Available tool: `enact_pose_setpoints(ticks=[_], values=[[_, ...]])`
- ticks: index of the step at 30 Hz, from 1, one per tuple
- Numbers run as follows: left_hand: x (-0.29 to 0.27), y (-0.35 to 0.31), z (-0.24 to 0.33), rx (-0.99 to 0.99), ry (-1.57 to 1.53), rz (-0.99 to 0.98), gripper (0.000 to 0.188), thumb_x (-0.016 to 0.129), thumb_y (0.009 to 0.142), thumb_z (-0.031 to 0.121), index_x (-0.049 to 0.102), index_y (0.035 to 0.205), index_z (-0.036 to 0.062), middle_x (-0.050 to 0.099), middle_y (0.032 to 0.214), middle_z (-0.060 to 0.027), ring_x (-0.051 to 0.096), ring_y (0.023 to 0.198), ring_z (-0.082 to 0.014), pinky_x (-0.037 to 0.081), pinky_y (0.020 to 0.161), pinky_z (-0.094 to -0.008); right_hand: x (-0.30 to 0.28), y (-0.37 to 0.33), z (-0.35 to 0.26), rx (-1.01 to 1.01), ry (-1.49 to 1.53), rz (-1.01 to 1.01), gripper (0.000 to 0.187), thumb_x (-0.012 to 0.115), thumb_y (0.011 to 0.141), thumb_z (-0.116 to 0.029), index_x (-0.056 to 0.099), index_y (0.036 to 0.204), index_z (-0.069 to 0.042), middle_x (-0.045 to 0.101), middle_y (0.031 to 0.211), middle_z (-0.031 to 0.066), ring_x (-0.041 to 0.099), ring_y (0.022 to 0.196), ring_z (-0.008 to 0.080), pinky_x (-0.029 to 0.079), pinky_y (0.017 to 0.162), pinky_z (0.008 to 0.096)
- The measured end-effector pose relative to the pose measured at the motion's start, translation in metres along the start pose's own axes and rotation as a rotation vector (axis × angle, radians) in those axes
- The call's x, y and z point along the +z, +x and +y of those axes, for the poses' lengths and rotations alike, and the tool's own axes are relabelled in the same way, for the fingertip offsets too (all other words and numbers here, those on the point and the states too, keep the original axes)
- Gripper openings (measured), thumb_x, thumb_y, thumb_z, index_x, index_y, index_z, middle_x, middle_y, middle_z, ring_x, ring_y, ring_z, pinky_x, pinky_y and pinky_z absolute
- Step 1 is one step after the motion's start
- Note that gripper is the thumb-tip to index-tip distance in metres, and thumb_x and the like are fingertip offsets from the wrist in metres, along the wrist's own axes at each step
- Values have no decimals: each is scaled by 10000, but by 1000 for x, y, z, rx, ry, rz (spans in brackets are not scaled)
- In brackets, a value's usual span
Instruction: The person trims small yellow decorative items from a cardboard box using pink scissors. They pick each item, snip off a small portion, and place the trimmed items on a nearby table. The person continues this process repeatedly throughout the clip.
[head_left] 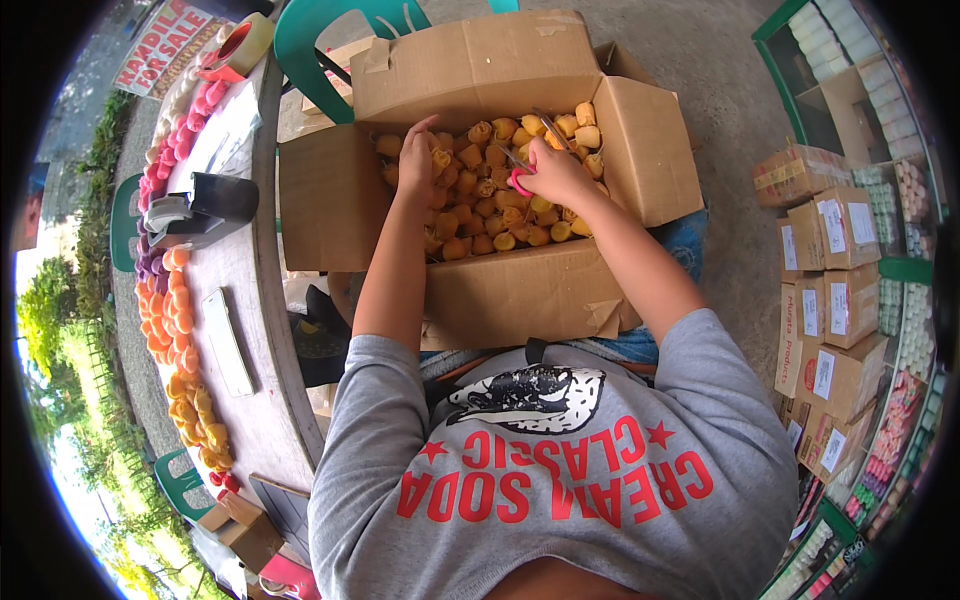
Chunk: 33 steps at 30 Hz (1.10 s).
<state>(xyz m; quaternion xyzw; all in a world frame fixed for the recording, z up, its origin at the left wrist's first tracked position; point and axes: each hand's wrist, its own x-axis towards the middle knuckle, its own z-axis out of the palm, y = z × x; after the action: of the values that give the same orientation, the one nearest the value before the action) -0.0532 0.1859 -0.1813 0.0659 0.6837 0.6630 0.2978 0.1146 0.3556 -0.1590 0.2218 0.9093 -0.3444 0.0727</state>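
Fingers of the right hand (556, 176) close around the red-pink handles of a pair of scissors (521, 182) above a crowded cardboard box (520, 300), while the left hand (414, 165) reaches in near the left wall, its fingers raised beside an orange piece; whether they grip it cannot be told from this angle. Small, rounded orange pieces (487, 208), some deeper in color and some yellower, fill the box beneath both hands, heaped closely together. The box's flaps stand folded outward, directly in front of the person, whose bare forearms extend from a gray shirt (570, 545) with red lettering and a black-and-white print. To the left, a pale table (262, 340) bears a slim rectangular object (229, 342), a black tape dispenser (215, 205) and a wide tape roll (243, 48) at its far end, with a line of small colored pieces (165, 315) in pinks, purple, oranges and yellow along the outer edge. A teal chair (300, 50) stands beyond the box. At right, labeled cartons (850, 310) rise in a stack before green-framed shelves (905, 269) of goods; greenery (85, 400) brightens the far left.
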Motion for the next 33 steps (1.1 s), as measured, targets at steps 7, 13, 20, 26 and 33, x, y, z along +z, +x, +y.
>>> enact_pose_setpoints(ticks=[7, 13, 20, 26, 33], values=[[22, -23, -4, 333, 1325, 96, 369, 679, 768, 358, 630, 1117, 247, 426, 1181, -146, 621, 918, -289, 546, 763, -371, 2, -1, 5, -13, -46, -101, 358, 670, 764, -338, 491, 917, -68, 621, 807, 111, 614, 790, 276, 460, 666, 387], [39, -13, -17, 283, 1695, 110, 442, 702, 739, 400, 601, 1155, 291, 420, 1224, -133, 622, 947, -276, 546, 732, -400, 2, -4, 4, -84, -62, -167, 356, 681, 758, -338, 490, 892, -70, 615, 771, 109, 603, 735, 270, 449, 640, 375], [32, -18, -12, 291, 1375, 208, 358, 653, 768, 436, 654, 1051, 216, 470, 1208, -132, 615, 945, -294, 533, 729, -409, 0, -3, 8, -52, -87, -151, 381, 665, 755, -389, 515, 918, -79, 638, 820, 109, 625, 786, 277, 468, 665, 387], [22, -16, -18, 241, 1255, 198, 313, 630, 789, 374, 655, 1058, 216, 455, 1242, -123, 613, 948, -291, 532, 741, -418, -2, -4, 0, 39, -13, -134, 420, 673, 746, -445, 534, 891, -77, 642, 820, 125, 632, 794, 284, 476, 673, 392], [44, -15, 0, 314, 1608, 107, 458, 664, 775, 303, 557, 1221, 306, 446, 1198, -114, 619, 955, -296, 543, 727, -398, -4, -4, 2, -16, -65, -121, 422, 667, 751, -461, 539, 873, -77, 647, 829, 109, 631, 798, 275, 473, 669, 383]])
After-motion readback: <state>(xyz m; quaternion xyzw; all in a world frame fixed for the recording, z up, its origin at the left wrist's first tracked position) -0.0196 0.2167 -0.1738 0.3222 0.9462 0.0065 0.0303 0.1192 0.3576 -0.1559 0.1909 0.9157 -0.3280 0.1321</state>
